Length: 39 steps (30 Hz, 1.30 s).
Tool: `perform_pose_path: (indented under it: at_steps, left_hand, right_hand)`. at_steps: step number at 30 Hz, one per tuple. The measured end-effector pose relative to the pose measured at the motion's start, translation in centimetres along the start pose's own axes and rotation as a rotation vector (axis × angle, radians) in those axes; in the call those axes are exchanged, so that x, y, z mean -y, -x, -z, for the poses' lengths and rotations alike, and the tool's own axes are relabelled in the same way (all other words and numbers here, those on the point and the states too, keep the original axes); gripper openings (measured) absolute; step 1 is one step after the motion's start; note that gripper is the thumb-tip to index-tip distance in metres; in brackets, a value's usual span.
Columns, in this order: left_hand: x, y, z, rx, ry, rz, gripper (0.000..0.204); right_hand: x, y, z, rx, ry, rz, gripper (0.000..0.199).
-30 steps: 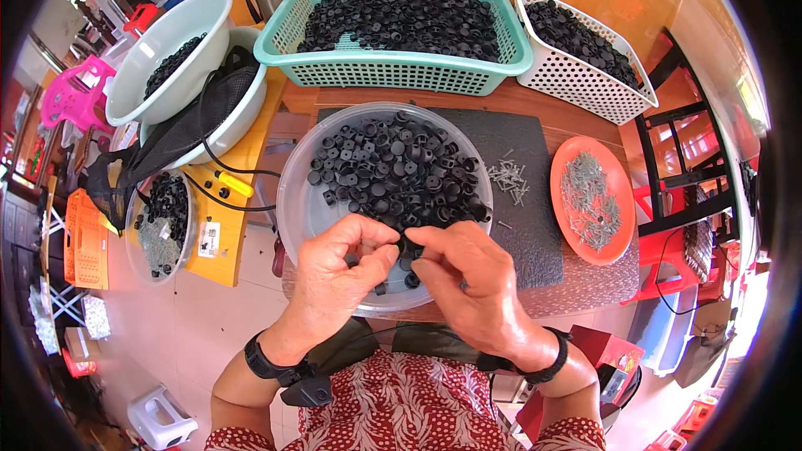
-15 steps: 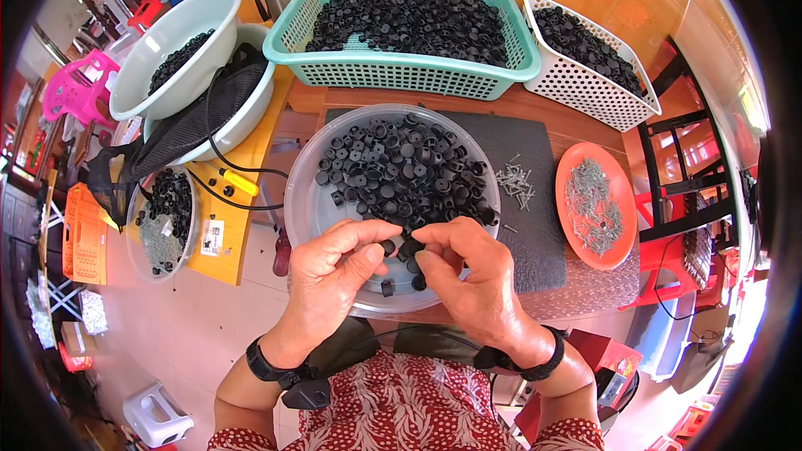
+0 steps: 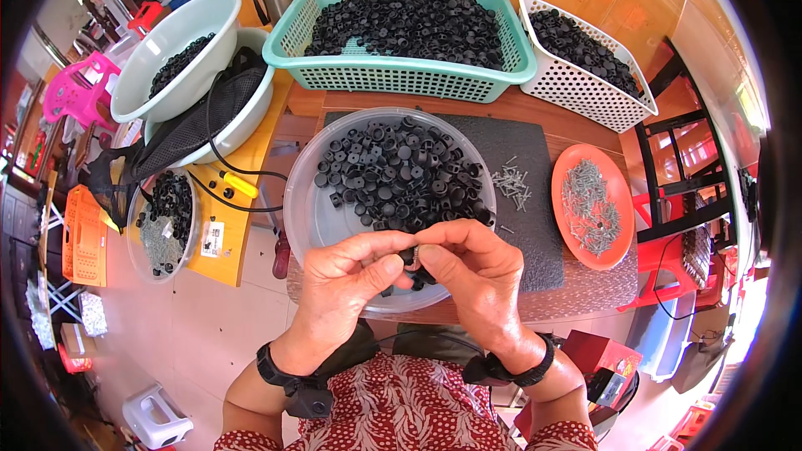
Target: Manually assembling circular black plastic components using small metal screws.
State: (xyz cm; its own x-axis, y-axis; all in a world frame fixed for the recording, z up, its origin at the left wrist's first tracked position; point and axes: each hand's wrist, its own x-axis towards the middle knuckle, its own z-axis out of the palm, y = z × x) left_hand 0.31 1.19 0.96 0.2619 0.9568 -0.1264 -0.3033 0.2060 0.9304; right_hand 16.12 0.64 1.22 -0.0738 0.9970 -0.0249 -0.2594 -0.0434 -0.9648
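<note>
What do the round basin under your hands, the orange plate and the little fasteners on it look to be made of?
The round basin looks like translucent frosted plastic: the surface beneath shows dimly through its wall. The orange plate seems to be glossy moulded plastic, with an even colour and soft sheen. The small fasteners look like bare metal, grey with bright glints, probably steel. The black piece between left hand and right hand looks like matte plastic.

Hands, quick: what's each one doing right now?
Left hand: closed, fingertips pinching a small black part.
Right hand: closed, pinching the same part from the other side.
</note>
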Motion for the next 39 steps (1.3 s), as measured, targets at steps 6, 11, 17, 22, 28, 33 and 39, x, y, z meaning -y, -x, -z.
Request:
perform_pose_path:
  at_steps: [6, 11, 17, 22, 28, 33, 39]
  left_hand:
    - [0.1, 0.3, -0.2, 0.001, -0.008, -0.022, 0.025]
    - [0.3, 0.2, 0.2, -0.017, -0.123, -0.039, 0.022]
    - [0.0, -0.3, 0.8, -0.077, -0.076, -0.061, 0.017]
    - [-0.2, -0.3, 1.0, -0.092, -0.089, -0.156, 0.017]
    - [0.1, 0.4, 0.0, -0.178, -0.368, -0.253, 0.019]
    - [0.8, -0.2, -0.7, -0.232, -0.84, -0.767, 0.032]
    - [1.1, -0.2, -0.5, -0.245, -0.803, -0.689, 0.031]
  right_hand:
    - [-0.1, -0.1, -0.4, -0.021, -0.055, 0.021, 0.014]
    - [-0.2, -0.2, -0.3, -0.024, -0.026, 0.021, 0.014]
    - [0.0, -0.6, -0.1, -0.056, 0.035, -0.033, 0.012]
    - [-0.1, -0.6, -0.3, -0.046, 0.046, -0.046, 0.012]
    - [-0.3, -0.7, -0.6, -0.061, 0.068, -0.049, 0.012]
    - [-0.3, -0.6, -1.1, -0.076, 0.062, -0.048, 0.011]
    - [-0.2, -0.4, -1.4, -0.069, 0.052, -0.065, 0.011]
